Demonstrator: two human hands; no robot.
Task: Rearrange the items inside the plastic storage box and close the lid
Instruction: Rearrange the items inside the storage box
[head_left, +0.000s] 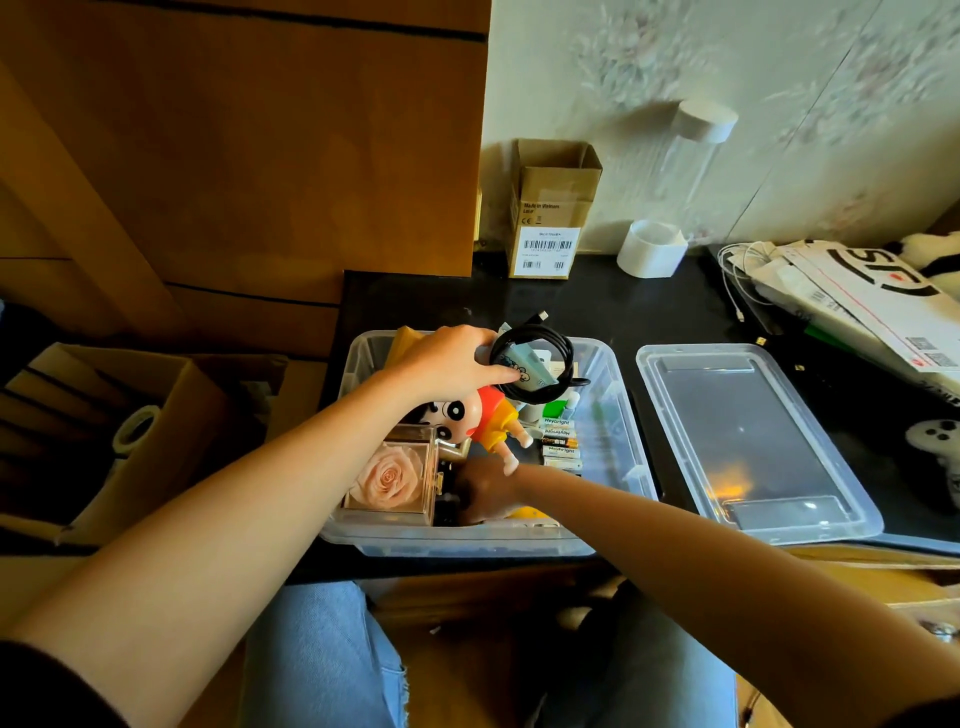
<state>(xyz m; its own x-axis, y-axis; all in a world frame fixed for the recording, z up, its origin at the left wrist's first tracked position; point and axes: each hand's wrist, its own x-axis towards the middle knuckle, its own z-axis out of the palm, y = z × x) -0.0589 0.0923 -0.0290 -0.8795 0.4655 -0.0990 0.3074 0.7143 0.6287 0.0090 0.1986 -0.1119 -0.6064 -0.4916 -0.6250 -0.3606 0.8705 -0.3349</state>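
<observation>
Clear plastic storage box (618, 415), rectangular, thin translucent walls, rounded corners; stands open on a black glossy tabletop (649, 306), both hands reaching into it.

Left hand (449, 361): arm stretched forward over the box's left half, palm down, thumb and fingers pinching a coiled black cable (540, 358) together with a pale blue printed packet (527, 371) at the box's far end. The cable is smooth, looped in a round bundle, one plug end sticking up beyond the fingertips.

Right hand (485, 493): forearm crossing the near right rim, hand low in the box's near side, in shadow; whether its fingers grasp anything cannot be told.

Between the two hands: glossy plastic cartoon boy figure (483, 418), red shirt, yellow shorts, lying on its side, one foot just above the right hand. Left of the right hand: clear acrylic cube holding a pale peach rose (392, 475), hard flat faces, soft layered petals. Right of the figure: stack of small cylindrical batteries (560, 441) with printed labels.

Clear plastic lid (748, 436), flat, rectangular, raised rim, lies on the tabletop to the right of the right forearm, just beside the box, apart from it.

Beyond the left hand: small open brown cardboard carton (553, 208) with barcode label, upright against the wall.
</observation>
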